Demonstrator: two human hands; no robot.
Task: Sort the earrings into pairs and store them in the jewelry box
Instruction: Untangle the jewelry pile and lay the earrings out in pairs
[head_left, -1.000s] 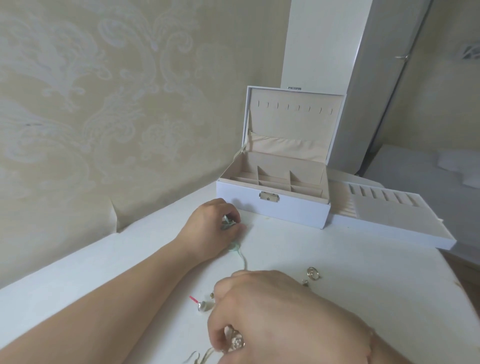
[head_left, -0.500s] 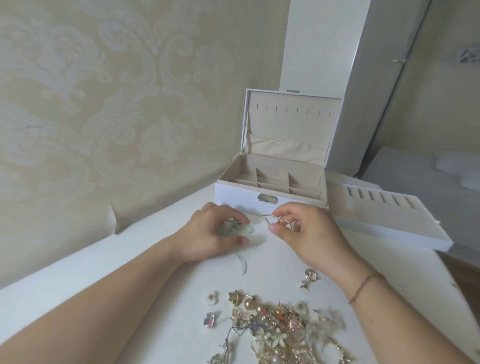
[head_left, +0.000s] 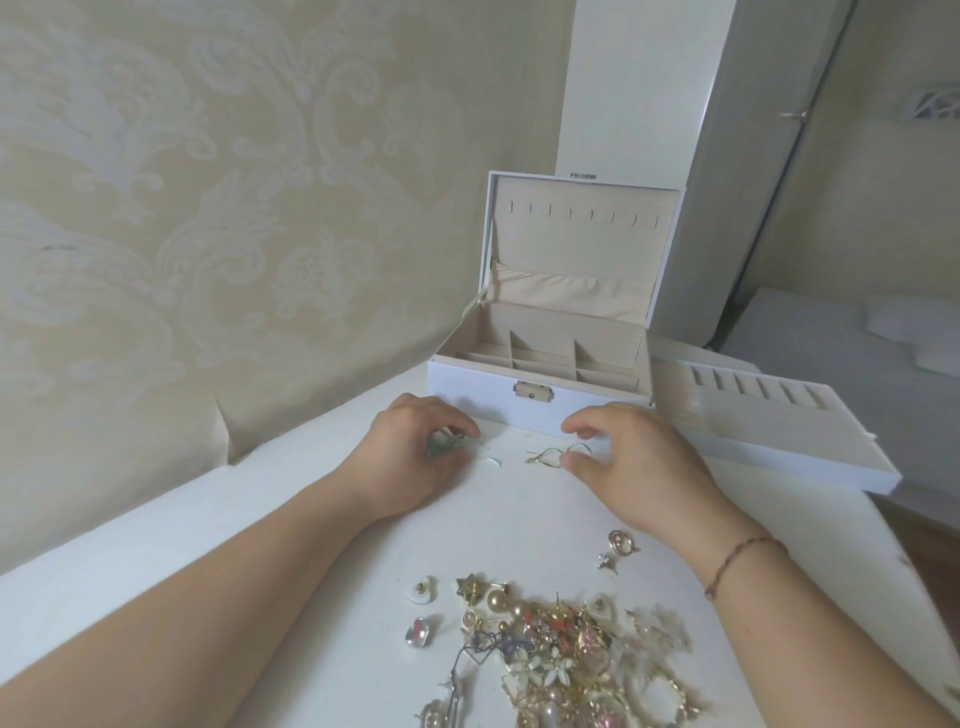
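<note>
Both hands moved apart; right hand (head_left: 631, 457) loose by gold hoops (head_left: 558, 454), left hand (head_left: 415, 457) curled over green earring (head_left: 441, 446) on desk (head_left: 311, 493).

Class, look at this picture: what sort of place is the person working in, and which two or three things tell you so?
Probably a bedroom at home. Damask-patterned wallpaper covers the wall, a tall white wardrobe stands behind, and an open jewelry box sits on a white tabletop like a dressing table.
</note>
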